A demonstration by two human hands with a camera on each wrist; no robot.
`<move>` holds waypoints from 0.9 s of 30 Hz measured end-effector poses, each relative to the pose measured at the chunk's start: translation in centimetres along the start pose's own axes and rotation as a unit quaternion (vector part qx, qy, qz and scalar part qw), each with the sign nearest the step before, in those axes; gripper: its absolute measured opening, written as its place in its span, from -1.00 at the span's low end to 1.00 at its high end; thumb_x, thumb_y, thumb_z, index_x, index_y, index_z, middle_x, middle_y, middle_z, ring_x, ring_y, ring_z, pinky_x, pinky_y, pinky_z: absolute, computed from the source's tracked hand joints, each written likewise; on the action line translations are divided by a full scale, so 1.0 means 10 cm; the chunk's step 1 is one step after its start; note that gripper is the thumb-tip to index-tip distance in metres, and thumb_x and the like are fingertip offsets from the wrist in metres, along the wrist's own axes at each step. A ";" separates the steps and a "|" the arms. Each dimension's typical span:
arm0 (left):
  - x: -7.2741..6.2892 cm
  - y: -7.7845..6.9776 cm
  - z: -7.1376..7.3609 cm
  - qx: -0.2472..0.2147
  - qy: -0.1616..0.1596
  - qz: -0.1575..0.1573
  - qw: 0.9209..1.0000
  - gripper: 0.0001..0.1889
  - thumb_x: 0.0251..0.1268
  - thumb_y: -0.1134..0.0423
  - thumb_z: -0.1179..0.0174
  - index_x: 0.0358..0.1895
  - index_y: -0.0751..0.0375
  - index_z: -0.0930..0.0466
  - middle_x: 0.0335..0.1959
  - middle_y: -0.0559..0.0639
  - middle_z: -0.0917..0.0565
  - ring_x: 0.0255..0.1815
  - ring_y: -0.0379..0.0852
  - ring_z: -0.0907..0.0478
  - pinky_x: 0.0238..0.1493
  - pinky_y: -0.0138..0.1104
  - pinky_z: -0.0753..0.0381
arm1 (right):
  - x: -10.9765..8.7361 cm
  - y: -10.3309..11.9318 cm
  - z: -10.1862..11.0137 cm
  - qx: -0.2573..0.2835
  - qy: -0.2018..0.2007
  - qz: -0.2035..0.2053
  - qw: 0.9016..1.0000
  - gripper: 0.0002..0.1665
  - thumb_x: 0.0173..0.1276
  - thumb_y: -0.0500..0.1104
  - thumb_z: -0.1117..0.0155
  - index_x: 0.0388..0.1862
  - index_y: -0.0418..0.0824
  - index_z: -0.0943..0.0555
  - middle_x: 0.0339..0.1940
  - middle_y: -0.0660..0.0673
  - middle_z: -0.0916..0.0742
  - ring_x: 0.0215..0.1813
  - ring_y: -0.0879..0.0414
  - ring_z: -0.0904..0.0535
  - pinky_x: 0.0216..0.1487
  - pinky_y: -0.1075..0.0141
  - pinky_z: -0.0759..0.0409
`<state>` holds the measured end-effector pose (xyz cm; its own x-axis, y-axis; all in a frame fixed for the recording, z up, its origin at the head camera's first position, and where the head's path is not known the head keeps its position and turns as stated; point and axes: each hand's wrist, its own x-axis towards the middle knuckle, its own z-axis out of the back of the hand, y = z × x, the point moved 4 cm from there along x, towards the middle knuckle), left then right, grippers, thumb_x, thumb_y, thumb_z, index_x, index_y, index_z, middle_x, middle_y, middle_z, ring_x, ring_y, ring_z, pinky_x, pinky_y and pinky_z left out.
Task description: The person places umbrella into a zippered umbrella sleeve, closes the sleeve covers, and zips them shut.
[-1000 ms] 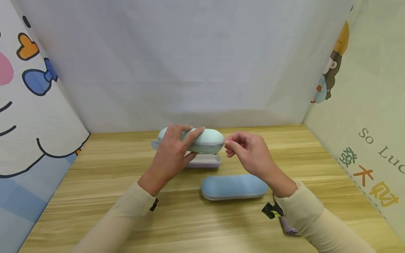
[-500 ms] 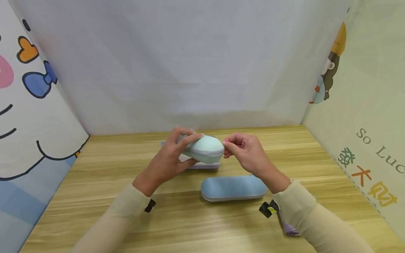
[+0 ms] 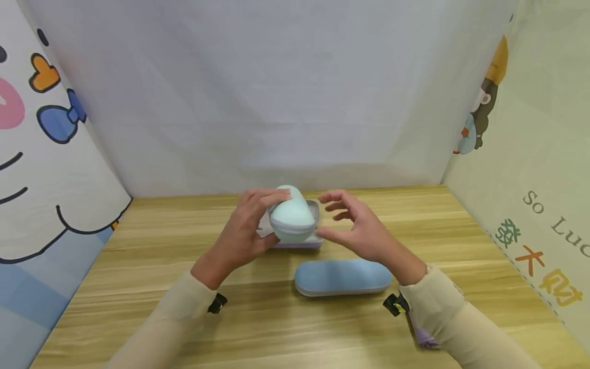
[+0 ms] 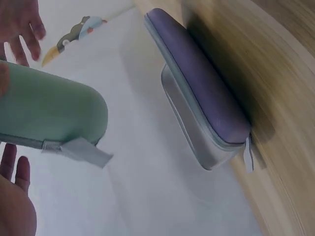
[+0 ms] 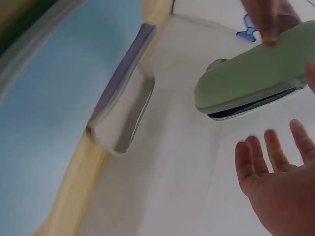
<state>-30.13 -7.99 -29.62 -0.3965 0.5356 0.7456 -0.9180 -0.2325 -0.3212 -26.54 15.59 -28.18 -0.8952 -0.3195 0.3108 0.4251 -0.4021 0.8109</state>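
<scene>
A mint-green zippered case point(image 3: 295, 212) is held above the table in my left hand point(image 3: 244, 225), fingers over its top and thumb below. Its rounded end faces me. In the right wrist view a dark gap runs along the seam of the green case point(image 5: 256, 73), so it is partly unzipped. A grey fabric tab point(image 4: 86, 151) sticks out at one end in the left wrist view. My right hand point(image 3: 364, 230) is just right of the case, fingers spread and loosely bent, holding nothing. Behind the green case lies an open purple case point(image 4: 197, 78) with a pale inside.
A closed blue case point(image 3: 343, 277) lies on the wooden table point(image 3: 258, 328) in front of the hands. Partly hidden by the right sleeve is a purple item point(image 3: 424, 333). A white cloth wall point(image 3: 276, 102) stands behind, with printed panels on both sides.
The green case has turned from lying sideways to pointing its end towards me. My right hand has let go of the case's right end, and its fingers have spread.
</scene>
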 end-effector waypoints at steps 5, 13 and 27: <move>0.01 -0.02 -0.02 -0.075 0.009 0.005 0.997 -0.10 -0.04 0.56 -0.58 0.42 0.13 -0.33 0.41 0.07 -0.46 0.41 0.13 -0.37 0.38 0.02 -0.38 | 0.03 -0.05 -0.01 -0.109 0.000 0.087 0.990 0.10 0.09 -0.25 -0.71 0.56 -0.12 -0.32 0.55 -0.10 -0.38 0.57 -0.06 -0.24 0.46 -0.14 -0.29; 0.01 -0.04 -0.05 -0.160 0.019 0.019 0.987 -0.12 -0.01 0.62 -0.53 0.42 0.17 -0.32 0.39 0.12 -0.44 0.44 0.14 -0.37 0.40 -0.03 -0.41 | 0.05 -0.16 0.00 -0.137 -0.016 0.117 0.983 0.02 0.03 -0.30 -0.72 0.48 -0.12 -0.44 0.49 -0.10 -0.49 0.53 -0.06 -0.34 0.45 -0.02 -0.38; 0.09 -0.16 0.08 0.044 -0.003 0.003 0.999 0.04 -0.21 0.33 -0.74 0.46 -0.02 -0.35 0.35 0.09 -0.45 0.27 0.14 -0.49 0.18 0.01 -0.57 | 0.01 -0.21 0.15 -0.123 -0.032 0.068 0.990 -0.19 -0.06 -0.22 -0.77 0.22 -0.05 -0.63 0.13 -0.06 -0.60 0.12 0.01 -0.54 0.03 0.01 -0.64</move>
<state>-29.02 -7.78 -27.95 -0.4009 0.5293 0.7478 -0.9122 -0.3056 -0.2728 -27.67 17.71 -29.06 -0.8311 -0.3325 0.4458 0.5545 -0.5579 0.6175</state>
